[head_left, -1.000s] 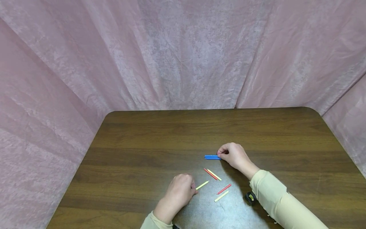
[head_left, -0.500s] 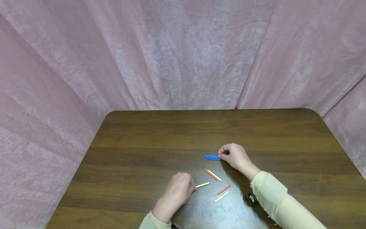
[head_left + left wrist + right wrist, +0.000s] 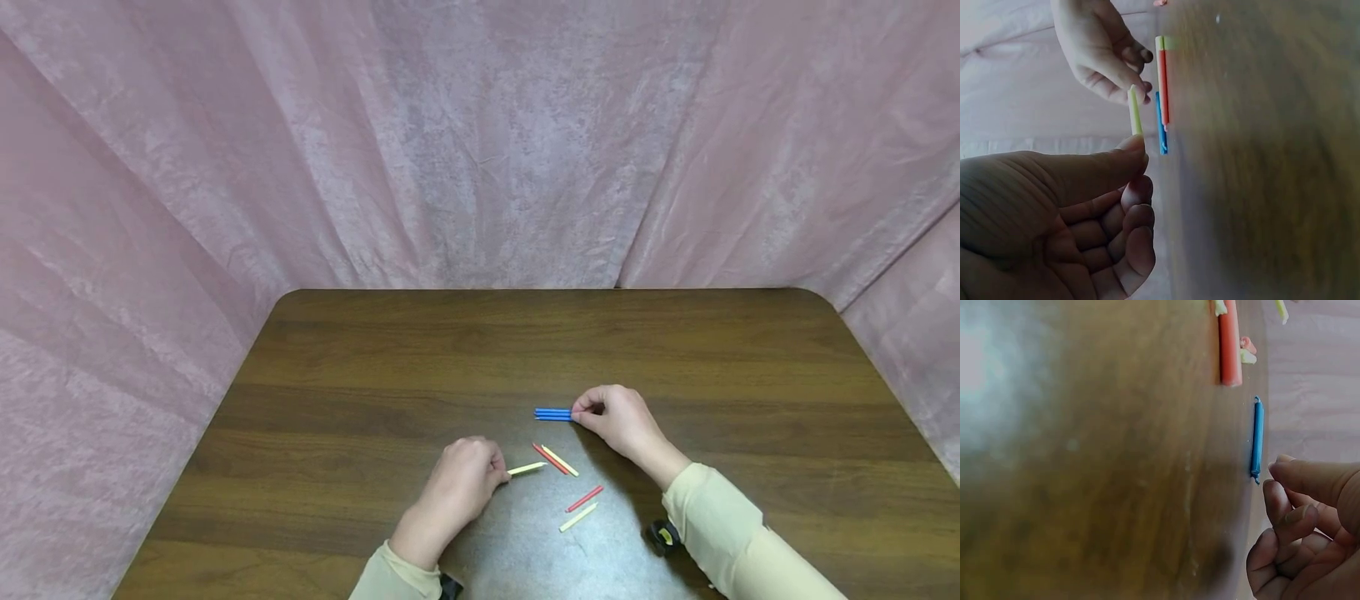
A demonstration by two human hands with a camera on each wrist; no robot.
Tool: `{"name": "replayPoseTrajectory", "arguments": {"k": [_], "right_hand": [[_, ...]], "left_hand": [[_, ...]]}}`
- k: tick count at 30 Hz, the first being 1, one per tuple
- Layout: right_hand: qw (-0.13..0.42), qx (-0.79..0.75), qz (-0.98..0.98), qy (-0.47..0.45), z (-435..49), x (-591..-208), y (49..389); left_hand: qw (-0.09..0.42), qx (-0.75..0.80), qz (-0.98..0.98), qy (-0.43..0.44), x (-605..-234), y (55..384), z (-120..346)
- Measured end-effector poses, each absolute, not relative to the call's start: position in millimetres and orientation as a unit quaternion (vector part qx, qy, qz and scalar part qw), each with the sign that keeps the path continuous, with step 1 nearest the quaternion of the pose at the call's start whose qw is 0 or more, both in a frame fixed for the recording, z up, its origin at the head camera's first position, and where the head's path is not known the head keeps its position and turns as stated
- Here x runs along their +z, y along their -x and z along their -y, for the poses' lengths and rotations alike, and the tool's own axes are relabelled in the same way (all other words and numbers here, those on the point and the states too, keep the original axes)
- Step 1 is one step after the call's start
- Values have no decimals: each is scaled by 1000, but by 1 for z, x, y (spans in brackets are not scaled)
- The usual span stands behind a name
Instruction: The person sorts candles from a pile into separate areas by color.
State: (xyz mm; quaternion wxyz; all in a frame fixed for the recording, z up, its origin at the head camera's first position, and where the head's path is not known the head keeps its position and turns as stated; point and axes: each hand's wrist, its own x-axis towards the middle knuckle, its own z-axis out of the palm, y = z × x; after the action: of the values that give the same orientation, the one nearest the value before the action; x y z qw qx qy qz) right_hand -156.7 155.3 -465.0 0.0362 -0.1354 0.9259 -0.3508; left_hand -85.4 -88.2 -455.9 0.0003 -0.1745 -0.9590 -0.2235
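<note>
My left hand (image 3: pixel 456 492) pinches a thin yellow candle (image 3: pixel 527 468) between thumb and fingers. In the left wrist view that candle (image 3: pixel 1135 112) points away from the hand, its tapered tip overlapping the other hand behind. Several blue candles (image 3: pixel 552 414) lie side by side farther back. My right hand (image 3: pixel 624 423) hovers at their right ends, fingers loosely curled. The right wrist view shows its thumb and fingertips (image 3: pixel 1275 490) beside the end of a blue candle (image 3: pixel 1258 439), with nothing between them.
In front of the blue row, a red candle (image 3: pixel 550 458) and a yellow candle (image 3: pixel 561 461) lie together. Nearer sit another red candle (image 3: pixel 584 499) and a pale yellow candle (image 3: pixel 578 517). The wooden table (image 3: pixel 360 367) ends at a pink curtain (image 3: pixel 480 167).
My left hand has moved away from me with the yellow candle, whose tip now nears the red and yellow pair. My right hand has drawn slightly back from the blue candles.
</note>
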Motion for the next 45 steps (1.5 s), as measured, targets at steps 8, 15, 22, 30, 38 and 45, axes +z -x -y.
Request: {"name": "replayPoseTrajectory", "arguments": {"k": [8,15,22,30,38,45], "right_hand": [[38,-357,-923,140,-154,-466,148],[45,-355,-921,154,-154,-464,140],[49,-352,-917,178,-154,-464,132],[61,-355,-914,189,-156,-462,123],[69,-352,-913,194,-156,-461,118],[73,-347,-914,198,-154,-460,115]], "left_hand": [[5,-225,959,174,-456,91,92],[-1,-232,958,170,-456,93,93],[-6,-237,957,167,-455,97,94],[-1,-256,951,172,-457,102,97],[-12,-268,948,170,-457,108,98],[-24,-272,946,172,-458,113,100]]}}
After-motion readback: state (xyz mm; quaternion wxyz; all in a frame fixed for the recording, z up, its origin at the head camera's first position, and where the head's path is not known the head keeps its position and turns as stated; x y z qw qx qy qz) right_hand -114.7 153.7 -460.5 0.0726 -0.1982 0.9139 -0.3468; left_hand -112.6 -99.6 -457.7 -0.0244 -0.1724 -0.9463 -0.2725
